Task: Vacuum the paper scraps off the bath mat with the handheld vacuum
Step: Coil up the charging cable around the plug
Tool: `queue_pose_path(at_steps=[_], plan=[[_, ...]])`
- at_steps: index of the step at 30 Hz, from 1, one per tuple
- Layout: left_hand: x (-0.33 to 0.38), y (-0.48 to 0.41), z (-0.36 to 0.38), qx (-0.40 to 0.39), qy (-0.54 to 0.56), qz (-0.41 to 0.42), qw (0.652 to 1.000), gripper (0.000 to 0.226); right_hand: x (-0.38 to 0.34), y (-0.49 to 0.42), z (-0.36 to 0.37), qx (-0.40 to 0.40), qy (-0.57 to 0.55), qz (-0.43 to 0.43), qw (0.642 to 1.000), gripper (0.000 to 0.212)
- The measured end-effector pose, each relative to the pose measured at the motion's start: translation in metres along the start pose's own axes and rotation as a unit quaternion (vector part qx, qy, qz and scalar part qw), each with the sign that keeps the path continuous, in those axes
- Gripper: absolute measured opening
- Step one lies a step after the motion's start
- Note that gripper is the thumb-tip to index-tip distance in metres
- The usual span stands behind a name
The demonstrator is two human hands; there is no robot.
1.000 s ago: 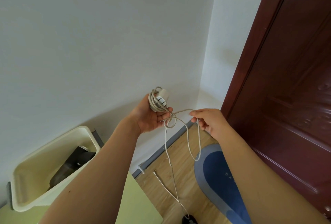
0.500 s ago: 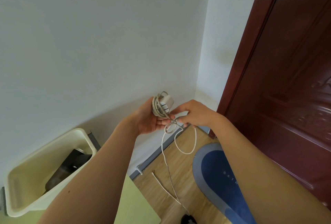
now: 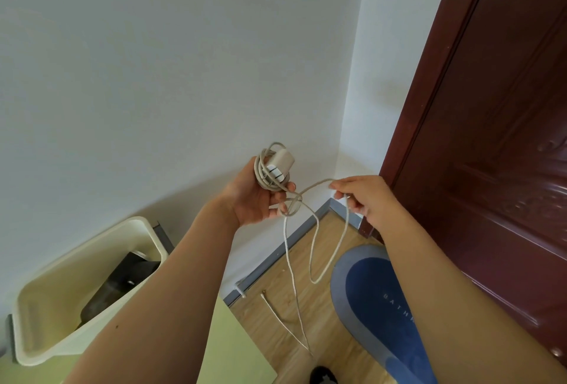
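Note:
My left hand (image 3: 257,196) is raised in front of the wall, shut on a white charger plug (image 3: 279,166) with part of its cable coiled around it. My right hand (image 3: 365,196) pinches the loose cable (image 3: 316,248) to the right, pulling out a loop that hangs down toward the floor. The cable runs down to a dark object (image 3: 322,376) at the bottom edge. The blue and grey bath mat (image 3: 368,297) lies on the wood floor below my right arm. No paper scraps are visible on the shown part.
A cream plastic bin (image 3: 46,322) with a dark item (image 3: 122,282) inside sits at the lower left on a pale green surface (image 3: 236,350). A dark red door (image 3: 491,169) fills the right side. A grey baseboard (image 3: 276,255) runs along the wall.
My right hand went to the plug half a second ago, then drew back to the right with the cable, making a longer hanging loop. My left hand stayed about where it was.

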State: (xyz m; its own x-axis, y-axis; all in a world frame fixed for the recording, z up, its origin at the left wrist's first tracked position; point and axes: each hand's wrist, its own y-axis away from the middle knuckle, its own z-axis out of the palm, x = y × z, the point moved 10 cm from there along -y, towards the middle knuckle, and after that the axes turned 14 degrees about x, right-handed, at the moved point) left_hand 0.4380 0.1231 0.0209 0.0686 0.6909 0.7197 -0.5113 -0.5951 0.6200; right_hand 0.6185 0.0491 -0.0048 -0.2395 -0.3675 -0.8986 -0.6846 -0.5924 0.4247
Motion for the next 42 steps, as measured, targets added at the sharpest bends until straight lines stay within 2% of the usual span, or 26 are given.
queue_pose_path(at_steps=[3,5,6,8,10,11,13,16,18,20,23,27,31,34,37,38,40,42], plan=[[0.005,-0.002,-0.008,0.004,0.007,0.016,1.0,0.049,0.013,-0.019,-0.051,0.131,0.013,0.034,0.991,0.017],[0.006,-0.003,-0.012,0.01,0.009,0.024,1.0,0.047,0.011,-0.02,-0.07,0.171,0.136,-0.004,0.976,0.014],[0.005,-0.004,-0.011,0.011,0.007,0.024,1.0,0.047,0.006,-0.018,-0.066,0.159,0.21,-0.046,0.964,0.017],[0.002,-0.006,-0.007,0.016,0.0,0.02,1.0,0.048,-0.014,-0.003,-0.03,0.074,0.315,-0.165,0.932,0.039],[-0.003,-0.009,-0.004,0.021,-0.008,0.014,1.0,0.049,-0.027,0.023,0.023,-0.053,0.337,-0.256,0.904,0.063],[-0.005,-0.009,-0.003,0.024,-0.01,0.01,1.0,0.049,-0.028,0.036,0.046,-0.114,0.332,-0.275,0.895,0.067],[-0.007,-0.01,-0.002,0.029,-0.013,0.006,0.999,0.047,-0.024,0.049,0.072,-0.193,0.314,-0.267,0.89,0.058],[-0.006,-0.01,-0.008,0.037,-0.014,0.008,0.999,0.042,-0.015,0.056,0.076,-0.256,0.306,-0.222,0.89,0.024],[-0.008,-0.01,-0.012,0.034,-0.008,0.003,0.999,0.043,-0.01,0.061,0.072,-0.301,0.272,-0.172,0.898,0.019],[-0.012,-0.008,-0.008,0.007,0.011,-0.012,1.0,0.043,-0.01,0.06,0.069,-0.302,0.219,-0.137,0.917,0.017],[-0.013,-0.006,0.004,-0.027,0.022,-0.023,0.999,0.043,-0.002,0.052,0.066,-0.264,0.132,-0.072,0.953,0.02],[-0.009,-0.01,0.003,-0.002,0.005,-0.018,1.0,0.042,0.011,0.04,0.053,-0.196,0.096,0.005,0.976,0.019],[-0.007,-0.014,0.003,0.011,-0.005,-0.006,1.0,0.041,0.017,0.015,0.026,-0.096,0.036,0.062,0.993,0.019],[-0.004,-0.013,-0.001,0.01,-0.02,0.0,1.0,0.045,0.028,-0.011,-0.012,0.003,-0.051,0.117,0.992,0.018],[-0.005,-0.012,-0.007,0.012,-0.023,-0.004,1.0,0.043,0.046,-0.037,-0.07,0.145,-0.126,0.159,0.968,0.009],[-0.006,-0.013,-0.009,0.016,-0.022,-0.004,1.0,0.042,0.051,-0.041,-0.089,0.2,-0.102,0.157,0.962,0.01],[-0.008,-0.016,-0.011,0.028,-0.026,-0.001,0.999,0.042,0.048,-0.043,-0.114,0.266,0.033,0.115,0.957,0.015],[-0.011,-0.02,-0.012,0.039,-0.033,0.0,0.999,0.042,0.031,-0.039,-0.1,0.237,0.163,0.046,0.957,0.015]])
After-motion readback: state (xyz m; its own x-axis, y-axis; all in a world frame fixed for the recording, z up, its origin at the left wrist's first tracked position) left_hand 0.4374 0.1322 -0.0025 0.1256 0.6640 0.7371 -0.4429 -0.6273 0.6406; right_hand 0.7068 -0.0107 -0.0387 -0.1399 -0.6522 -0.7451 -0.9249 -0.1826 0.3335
